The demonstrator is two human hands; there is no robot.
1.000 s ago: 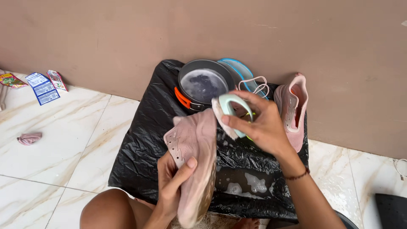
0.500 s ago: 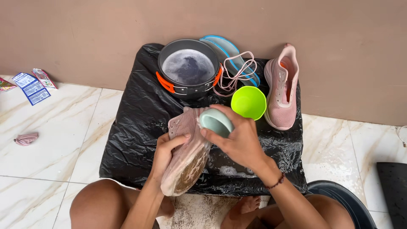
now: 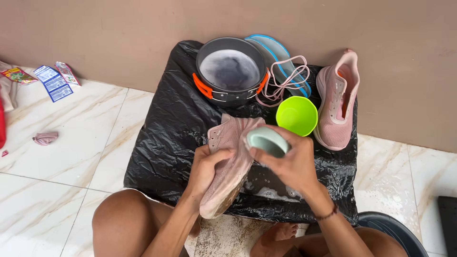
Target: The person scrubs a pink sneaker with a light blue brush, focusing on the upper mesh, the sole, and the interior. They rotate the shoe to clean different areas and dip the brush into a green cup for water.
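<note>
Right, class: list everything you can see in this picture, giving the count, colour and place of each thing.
held shoe: 1, pink, in left hand over the plastic sheet
brush: 1, pale green, in right hand against the held shoe
second shoe: 1, pink, right side of sheet
plastic sheet: 1, black, on floor by wall
pot: 1, grey, orange handles, back of sheet
bowl: 1, lime green, beside second shoe
laces: pink, behind bowl
sachets: several, coloured, floor left
left hand: 1
right hand: 1
</note>
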